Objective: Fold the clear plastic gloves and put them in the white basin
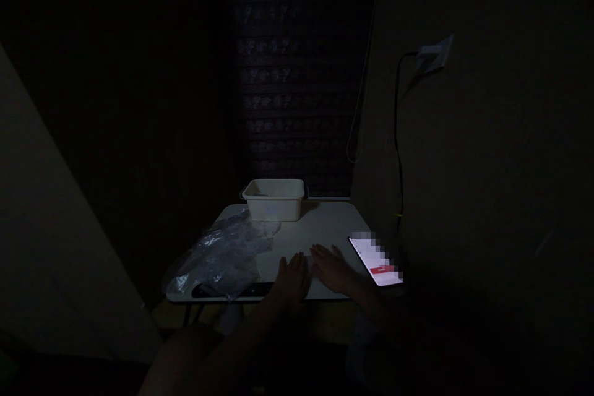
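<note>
In dim light, my left hand rests at the front of a small white table, fingers stretched forward. Close beside it on the right lies my right hand, its fingers also extended and angled toward the left one. Between the two is a faint pale patch that I cannot make out. Crumpled clear plastic bags spread over the table's left side. A dark flat strip runs along the front edge, partly under the plastic and behind my left wrist.
A cream plastic tub stands at the table's back. At the right edge lies a lit phone or tablet. A black cable hangs from a wall outlet on the right. Behind the table is a dark blind.
</note>
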Available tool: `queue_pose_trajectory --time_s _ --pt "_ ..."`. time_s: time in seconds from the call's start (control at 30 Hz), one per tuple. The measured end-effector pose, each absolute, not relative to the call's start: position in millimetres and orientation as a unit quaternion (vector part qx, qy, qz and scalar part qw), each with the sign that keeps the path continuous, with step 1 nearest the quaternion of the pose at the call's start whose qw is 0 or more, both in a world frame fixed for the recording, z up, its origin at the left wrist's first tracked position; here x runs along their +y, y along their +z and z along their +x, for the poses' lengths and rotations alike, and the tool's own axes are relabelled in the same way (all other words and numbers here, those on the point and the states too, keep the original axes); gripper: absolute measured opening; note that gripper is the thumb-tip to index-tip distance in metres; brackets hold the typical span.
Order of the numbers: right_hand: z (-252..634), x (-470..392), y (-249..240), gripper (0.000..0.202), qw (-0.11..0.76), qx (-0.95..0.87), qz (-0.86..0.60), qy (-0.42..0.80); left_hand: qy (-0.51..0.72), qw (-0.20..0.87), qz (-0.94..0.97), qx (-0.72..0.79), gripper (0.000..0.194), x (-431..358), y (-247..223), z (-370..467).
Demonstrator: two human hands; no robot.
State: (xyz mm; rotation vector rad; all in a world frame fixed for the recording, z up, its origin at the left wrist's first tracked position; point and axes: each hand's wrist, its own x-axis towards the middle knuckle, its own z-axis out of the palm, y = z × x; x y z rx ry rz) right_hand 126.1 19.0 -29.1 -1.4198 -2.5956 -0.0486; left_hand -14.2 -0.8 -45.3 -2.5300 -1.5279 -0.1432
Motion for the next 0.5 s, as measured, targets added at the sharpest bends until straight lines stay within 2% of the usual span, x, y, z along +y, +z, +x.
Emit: queue_pose_trajectory --time_s 0.2,0.5 --pt "118.1 14.6 -51.7 0.055 0.082 -0.878 -0.472 -0.005 -0.027 0.102 -0.848 -0.519 0.046 -3.5 -50.8 -12.9" --pt "143.4 18.1 -48.8 0.055 0.069 -0.857 -0.509 -0.035 -0.035 0.119 -0.84 -0.528 0.047 -2.8 -54.2 -13.0"
